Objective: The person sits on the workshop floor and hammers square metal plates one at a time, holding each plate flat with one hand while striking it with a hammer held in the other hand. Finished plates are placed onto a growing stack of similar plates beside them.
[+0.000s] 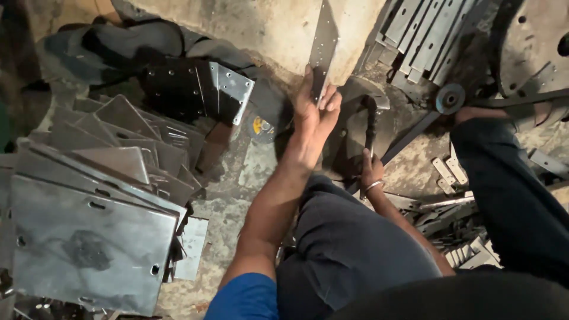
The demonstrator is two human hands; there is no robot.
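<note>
A head-worn camera looks down at a person seated low on a gritty concrete floor [237, 178], knees in dark trousers filling the bottom of the view.

Nearest, at the lower left, a stack of flat steel plates [89, 237] with slotted holes lies fanned out on the floor, well apart from both hands. Smaller metal offcuts [456, 225] are scattered at the lower right.

Further out, the right hand [371, 172] is closed around the lower end of a dark bent metal handle [371, 127], which rises away from the wrist (a thin bangle shows on it).

Beyond that, the left hand [314, 109] reaches forward, arm almost straight. Its fingers and thumb pinch the lower end of a long narrow steel strip [324, 41]. The strip stands nearly upright against a pale concrete block [272, 29], its long axis running up and away from the hand, leaning slightly to the right. The left hand is the one on the strip; the right is lower and to its right, apart from it.

Farthest back, perforated angle brackets [225, 89] rest at the left, a yellow-centred grinding disc [261, 125] lies just left of the wrist, and a bundle of grey strips [421, 35] leans at the upper right beside a small pulley wheel [450, 98].
</note>
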